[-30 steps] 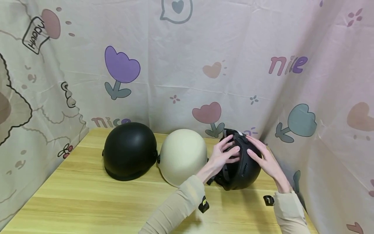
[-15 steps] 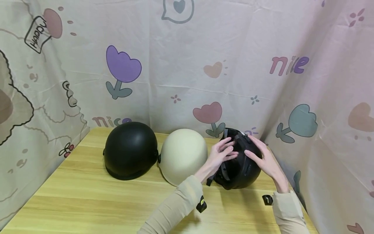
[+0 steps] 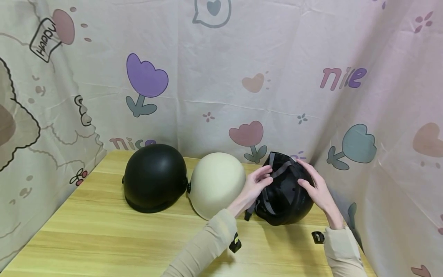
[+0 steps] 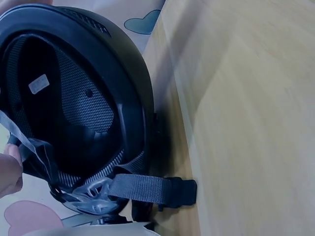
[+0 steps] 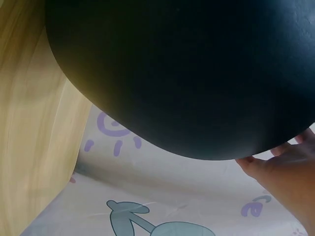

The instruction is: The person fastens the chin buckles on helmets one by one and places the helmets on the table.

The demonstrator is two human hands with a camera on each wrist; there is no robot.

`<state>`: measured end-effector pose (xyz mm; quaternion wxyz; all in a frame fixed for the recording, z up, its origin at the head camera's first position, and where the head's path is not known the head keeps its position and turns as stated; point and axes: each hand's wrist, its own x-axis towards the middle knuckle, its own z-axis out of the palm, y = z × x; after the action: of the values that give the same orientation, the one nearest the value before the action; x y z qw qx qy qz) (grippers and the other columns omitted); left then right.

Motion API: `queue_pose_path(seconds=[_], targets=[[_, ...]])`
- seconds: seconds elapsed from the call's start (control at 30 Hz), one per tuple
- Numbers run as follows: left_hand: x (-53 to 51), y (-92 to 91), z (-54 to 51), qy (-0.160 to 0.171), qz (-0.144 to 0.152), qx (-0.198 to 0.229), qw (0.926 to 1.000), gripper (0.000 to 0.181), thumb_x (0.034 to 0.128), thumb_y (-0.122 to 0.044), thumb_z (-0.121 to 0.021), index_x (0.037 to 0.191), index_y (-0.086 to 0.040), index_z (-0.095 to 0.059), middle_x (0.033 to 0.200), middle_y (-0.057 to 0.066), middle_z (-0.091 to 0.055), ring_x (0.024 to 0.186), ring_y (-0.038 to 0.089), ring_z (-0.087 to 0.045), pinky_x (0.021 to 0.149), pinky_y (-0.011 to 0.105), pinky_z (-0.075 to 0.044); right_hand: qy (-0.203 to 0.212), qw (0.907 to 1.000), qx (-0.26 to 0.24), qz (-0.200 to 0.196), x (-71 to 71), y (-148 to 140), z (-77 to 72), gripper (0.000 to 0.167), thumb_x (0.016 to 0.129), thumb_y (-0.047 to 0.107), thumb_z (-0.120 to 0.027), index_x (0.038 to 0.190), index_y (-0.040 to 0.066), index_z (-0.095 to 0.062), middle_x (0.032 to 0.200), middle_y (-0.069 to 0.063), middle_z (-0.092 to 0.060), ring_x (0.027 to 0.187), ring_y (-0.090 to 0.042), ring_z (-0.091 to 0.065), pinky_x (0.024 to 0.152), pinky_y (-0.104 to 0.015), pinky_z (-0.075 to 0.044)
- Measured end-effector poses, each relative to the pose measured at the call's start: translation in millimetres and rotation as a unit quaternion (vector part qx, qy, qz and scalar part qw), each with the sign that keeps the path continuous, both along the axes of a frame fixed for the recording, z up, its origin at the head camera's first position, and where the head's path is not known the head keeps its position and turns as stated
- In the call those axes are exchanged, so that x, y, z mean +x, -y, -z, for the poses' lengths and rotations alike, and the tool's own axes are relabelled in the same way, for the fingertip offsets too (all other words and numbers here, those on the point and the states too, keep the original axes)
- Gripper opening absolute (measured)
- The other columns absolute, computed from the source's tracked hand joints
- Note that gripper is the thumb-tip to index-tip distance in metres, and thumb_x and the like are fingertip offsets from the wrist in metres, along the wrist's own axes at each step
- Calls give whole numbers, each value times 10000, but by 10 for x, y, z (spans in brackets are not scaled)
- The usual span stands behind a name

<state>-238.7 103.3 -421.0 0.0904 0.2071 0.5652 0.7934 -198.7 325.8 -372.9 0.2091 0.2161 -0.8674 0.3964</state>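
A black helmet (image 3: pixel 288 204) stands tilted at the right of the table, its hollow inside turned toward the left. Its padded lining and a small white label show in the left wrist view. My left hand (image 3: pixel 254 188) is at the helmet's opening and pinches a grey chin strap (image 3: pixel 282 168) between thumb and fingers. My right hand (image 3: pixel 318 192) holds the outer shell from the right, thumb and fingers spread over it; in the right wrist view its fingertips lie against the smooth shell (image 5: pixel 197 78). A buckled strap (image 4: pixel 140 188) hangs down at the rim.
A cream helmet (image 3: pixel 218 184) stands just left of the black one. Beyond it is another black helmet (image 3: pixel 154 179), dome up. All rest on a wooden table (image 3: pixel 114 242), with a patterned cloth (image 3: pixel 211 57) hanging behind and at both sides.
The black helmet has turned so that more of its inside shows. My left hand's fingers have drawn together on the strap and come slightly left. My right hand stays on the shell.
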Motion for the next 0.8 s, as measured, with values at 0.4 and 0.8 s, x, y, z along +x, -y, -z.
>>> queue_pose_path(seconds=[0.4,0.8], targets=[[-22,52,71,75,-39,-308,9995,544,980,-23,-593,1498,7,-429,1553,218,-440,1505,316,-335,1281,495,-164,-353,9993,-111,102,4,-45,18,616,847,-80,-608,1447,10,-504,1467,-186,-487,1309,112,-371,1041,-68,-251],[-40,91,141,303,142,-703,9970,582,958,-16,-612,1510,-29,-427,1600,136,-395,1533,305,-268,1255,541,-214,-43,9994,-220,255,53,-257,6,634,884,-77,-622,1486,32,-458,1457,183,-474,1277,120,-402,990,-66,-281]])
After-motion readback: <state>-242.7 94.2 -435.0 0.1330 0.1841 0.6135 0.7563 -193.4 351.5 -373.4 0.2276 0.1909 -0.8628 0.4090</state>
